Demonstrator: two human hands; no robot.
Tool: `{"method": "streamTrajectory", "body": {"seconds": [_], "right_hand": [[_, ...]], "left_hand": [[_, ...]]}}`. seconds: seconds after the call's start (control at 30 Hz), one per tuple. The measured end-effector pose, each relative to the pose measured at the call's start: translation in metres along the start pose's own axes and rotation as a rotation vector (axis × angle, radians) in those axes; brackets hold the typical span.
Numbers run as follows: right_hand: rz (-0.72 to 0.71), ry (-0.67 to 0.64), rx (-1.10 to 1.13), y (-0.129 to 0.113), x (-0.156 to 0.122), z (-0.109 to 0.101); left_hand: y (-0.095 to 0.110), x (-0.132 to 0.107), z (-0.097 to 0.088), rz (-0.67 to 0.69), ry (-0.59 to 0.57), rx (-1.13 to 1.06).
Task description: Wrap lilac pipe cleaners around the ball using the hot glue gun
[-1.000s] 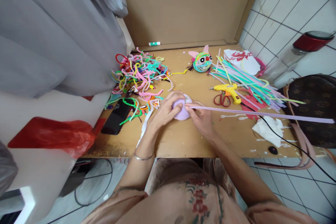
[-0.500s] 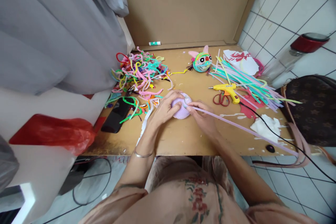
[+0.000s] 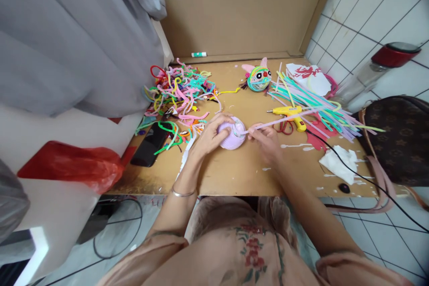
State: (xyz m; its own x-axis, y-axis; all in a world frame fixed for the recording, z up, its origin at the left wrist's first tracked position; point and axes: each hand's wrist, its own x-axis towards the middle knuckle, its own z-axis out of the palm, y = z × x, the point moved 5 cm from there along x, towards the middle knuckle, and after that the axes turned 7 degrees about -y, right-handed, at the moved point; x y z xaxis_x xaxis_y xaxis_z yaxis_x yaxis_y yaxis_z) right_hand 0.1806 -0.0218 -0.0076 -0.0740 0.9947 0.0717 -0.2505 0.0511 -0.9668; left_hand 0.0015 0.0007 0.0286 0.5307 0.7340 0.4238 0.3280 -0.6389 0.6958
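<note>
Pinching stem with right hand, stretched lengthwise from ball (just left of that grip) rightward and slightly away; holding ball under left hand, perhaps against palm.

Red flowers decorate the peach top, worn with a silver bangle.

Round purple piece left of the glue gun, partly hidden under the left hand, scissors touching the glue gun, blades covered, handbag right of the glue gun, cut off by the picture's edge
</note>
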Motion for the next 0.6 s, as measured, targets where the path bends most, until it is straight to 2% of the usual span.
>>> {"method": "streamTrajectory", "body": {"seconds": [0.13,0.6], "right_hand": [[0.023,-0.037,-0.025,0.0067,0.0082,0.0052],[0.029,-0.009,-0.101,0.0109,0.0070,0.0070]], "left_hand": [[-0.0036,-0.0011,-0.0012,-0.008,0.016,-0.042],[-0.0063,-0.0025,-0.0015,-0.033,0.015,-0.040]]}}
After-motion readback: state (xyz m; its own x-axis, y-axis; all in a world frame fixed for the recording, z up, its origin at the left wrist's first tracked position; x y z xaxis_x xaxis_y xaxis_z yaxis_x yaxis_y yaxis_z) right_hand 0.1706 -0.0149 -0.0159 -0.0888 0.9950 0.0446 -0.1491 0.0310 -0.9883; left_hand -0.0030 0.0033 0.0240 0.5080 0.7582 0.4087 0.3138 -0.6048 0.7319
